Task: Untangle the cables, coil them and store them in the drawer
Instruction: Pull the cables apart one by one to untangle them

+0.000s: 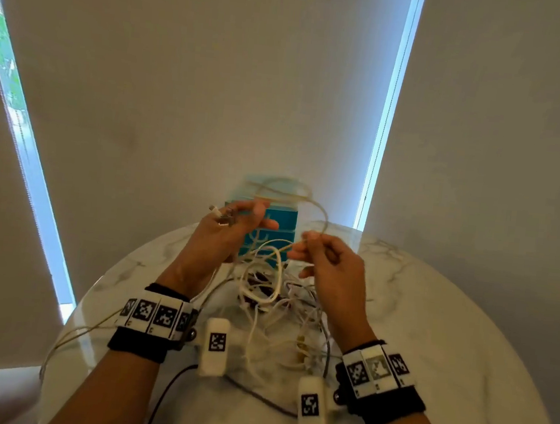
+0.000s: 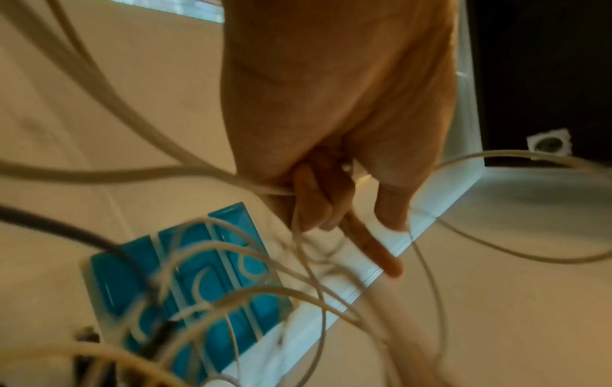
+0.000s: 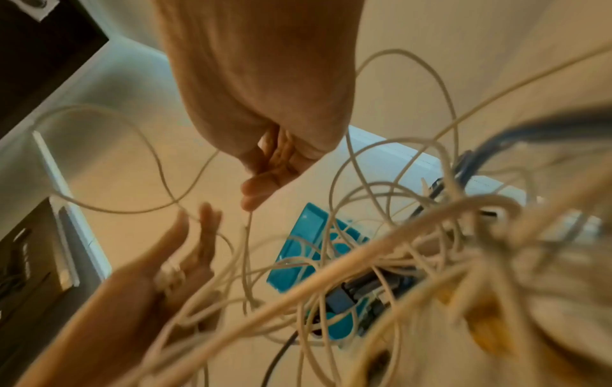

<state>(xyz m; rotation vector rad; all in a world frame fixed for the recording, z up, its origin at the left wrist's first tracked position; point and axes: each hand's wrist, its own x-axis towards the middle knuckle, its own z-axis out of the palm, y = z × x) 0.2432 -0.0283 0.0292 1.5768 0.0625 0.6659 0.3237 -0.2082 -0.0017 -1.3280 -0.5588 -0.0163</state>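
Note:
A tangle of white cables (image 1: 271,289) lies in the middle of the round marble table (image 1: 433,312). Both hands are raised above it. My left hand (image 1: 247,220) grips a cable end with small plugs (image 1: 223,216); in the left wrist view its fingers (image 2: 318,204) curl round white strands while one finger points out straight. A thin white cable (image 1: 323,212) arcs from it to my right hand (image 1: 306,245), which pinches the strand between thumb and fingertips (image 3: 251,201). Behind the hands stands a blue drawer unit (image 1: 283,219), partly hidden by them.
One cable (image 1: 68,338) hangs over the table's left edge. A black lead (image 1: 165,392) runs along the near edge under my forearms. Closed window blinds (image 1: 215,86) fill the wall behind the table. A dark panel with a wall socket (image 2: 549,144) shows in the left wrist view.

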